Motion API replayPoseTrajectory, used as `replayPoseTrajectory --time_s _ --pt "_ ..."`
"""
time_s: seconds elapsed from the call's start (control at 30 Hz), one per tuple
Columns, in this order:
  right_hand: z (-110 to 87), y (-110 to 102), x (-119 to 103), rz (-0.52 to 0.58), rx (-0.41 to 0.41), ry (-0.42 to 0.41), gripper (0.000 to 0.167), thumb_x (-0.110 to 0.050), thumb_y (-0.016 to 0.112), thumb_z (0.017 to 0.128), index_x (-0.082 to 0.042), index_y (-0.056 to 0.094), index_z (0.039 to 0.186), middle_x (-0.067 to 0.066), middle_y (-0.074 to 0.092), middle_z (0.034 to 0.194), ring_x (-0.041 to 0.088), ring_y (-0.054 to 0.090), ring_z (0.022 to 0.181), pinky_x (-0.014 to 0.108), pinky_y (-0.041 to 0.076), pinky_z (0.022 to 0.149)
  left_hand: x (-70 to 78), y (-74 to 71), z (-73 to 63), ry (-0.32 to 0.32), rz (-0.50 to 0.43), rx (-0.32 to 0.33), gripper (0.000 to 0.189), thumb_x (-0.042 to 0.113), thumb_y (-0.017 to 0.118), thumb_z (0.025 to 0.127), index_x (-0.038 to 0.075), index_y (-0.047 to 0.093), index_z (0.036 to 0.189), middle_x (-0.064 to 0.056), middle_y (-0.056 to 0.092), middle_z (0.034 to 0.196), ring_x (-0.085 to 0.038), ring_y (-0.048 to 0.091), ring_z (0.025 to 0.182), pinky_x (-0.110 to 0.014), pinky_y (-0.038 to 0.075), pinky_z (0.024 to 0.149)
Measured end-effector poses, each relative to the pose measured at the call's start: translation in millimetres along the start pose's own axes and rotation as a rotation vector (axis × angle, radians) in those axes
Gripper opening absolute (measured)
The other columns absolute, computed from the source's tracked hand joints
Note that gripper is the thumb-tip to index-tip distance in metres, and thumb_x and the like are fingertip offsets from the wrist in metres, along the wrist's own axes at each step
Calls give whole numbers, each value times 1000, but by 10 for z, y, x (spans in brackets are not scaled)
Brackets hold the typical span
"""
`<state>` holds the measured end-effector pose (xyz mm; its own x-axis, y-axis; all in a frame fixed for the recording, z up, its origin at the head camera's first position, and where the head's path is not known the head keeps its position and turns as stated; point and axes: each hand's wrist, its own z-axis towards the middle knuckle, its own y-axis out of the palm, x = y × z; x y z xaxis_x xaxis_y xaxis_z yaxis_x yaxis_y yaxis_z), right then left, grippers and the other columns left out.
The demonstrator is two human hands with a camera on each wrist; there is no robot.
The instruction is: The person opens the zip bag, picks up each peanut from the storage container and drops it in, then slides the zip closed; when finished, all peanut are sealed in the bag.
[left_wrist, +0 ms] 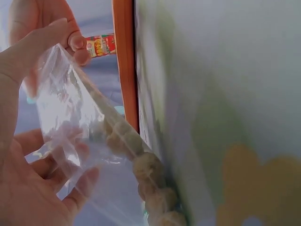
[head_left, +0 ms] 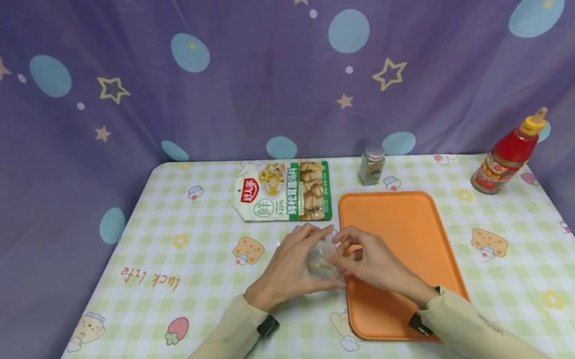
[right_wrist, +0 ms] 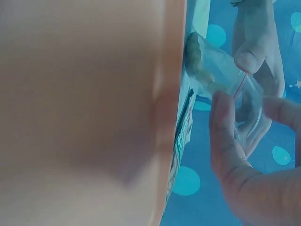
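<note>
A clear plastic zip bag (head_left: pixel 321 261) with a red strip near its mouth is between my hands, beside the orange tray's left edge. My left hand (head_left: pixel 292 268) curves round the bag, thumb on the near side and fingers on the far side. At the mouth's right edge, my right hand (head_left: pixel 373 260) pinches the plastic between thumb and fingers. Several small round tan pieces (left_wrist: pixel 146 167) lie low in the bag in the left wrist view; their kind is unclear. In the right wrist view the bag's mouth (right_wrist: pixel 249 101) gapes a little.
Under my right forearm lies the orange tray (head_left: pixel 398 231). Behind the hands is a green and white food packet (head_left: pixel 284 193) with mushroom pictures. A small glass spice jar (head_left: pixel 372 168) stands behind the tray, and a red sauce bottle (head_left: pixel 505 158) with a yellow cap stands at the right.
</note>
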<state>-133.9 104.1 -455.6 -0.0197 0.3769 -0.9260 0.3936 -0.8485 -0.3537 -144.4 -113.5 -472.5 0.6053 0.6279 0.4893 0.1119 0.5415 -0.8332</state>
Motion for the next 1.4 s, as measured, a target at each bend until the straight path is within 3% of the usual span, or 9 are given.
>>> replayPoseTrajectory --time_s 0.3,0.4,0.5,0.57,0.67,0.8,0.97,1.23,1.4 --pt "27 0 25 53 -5 -19 31 1 70 94 1 60 123 17 66 102 19 74 77 44 64 70 -38 -27 9 -39 -70 -62 113 73 87 66 37 36 161 7 57 136 -13 53 125 -45 52 104" --pt "27 -9 22 54 -11 -21 31 4 68 93 0 60 123 17 66 102 19 73 78 43 64 71 -108 -60 21 -98 -151 -109 98 73 79 78 43 35 160 9 55 145 -14 54 130 -48 50 107" --pt "25 -19 18 59 -19 -26 32 5 66 93 0 60 124 17 65 103 20 74 80 43 64 73 -215 -88 28 -135 -207 -129 66 65 64 96 39 47 154 10 57 147 -14 58 130 -46 51 107" --pt "25 -26 16 58 -24 -29 33 6 65 92 0 60 124 17 64 104 20 73 80 42 64 74 -288 -105 26 -129 -225 -131 47 55 55 105 31 58 146 8 63 140 -13 62 123 -43 53 104" --pt "30 -42 20 37 -18 -46 33 7 64 91 2 61 124 18 65 103 19 71 78 39 64 72 -378 -129 29 -107 -218 -130 33 42 50 110 22 70 128 6 71 124 -10 66 113 -37 55 101" --pt "45 -73 27 -2 2 -80 31 8 64 90 2 64 121 18 67 102 17 68 77 32 61 68 -476 -152 24 -121 -215 -133 24 33 55 109 18 74 111 6 72 104 -6 65 96 -32 55 91" --pt "75 -126 38 -61 21 -100 28 5 66 92 -2 68 118 14 69 101 17 65 81 25 57 74 -544 -173 -12 -155 -234 -157 24 30 56 109 19 72 95 8 62 83 -9 54 74 -29 48 72" --pt "167 -224 102 -137 25 -127 29 8 62 91 -5 73 115 12 74 109 18 66 88 25 57 82 -528 -203 -72 -150 -213 -194 21 24 55 109 24 64 90 9 57 80 -8 53 71 -27 47 69" --pt "252 -274 93 -185 9 -135 25 3 65 95 -6 75 116 12 75 112 19 69 91 28 58 82 -516 -236 -101 -154 -210 -200 20 24 53 110 20 65 94 8 55 77 -6 50 68 -26 46 69"
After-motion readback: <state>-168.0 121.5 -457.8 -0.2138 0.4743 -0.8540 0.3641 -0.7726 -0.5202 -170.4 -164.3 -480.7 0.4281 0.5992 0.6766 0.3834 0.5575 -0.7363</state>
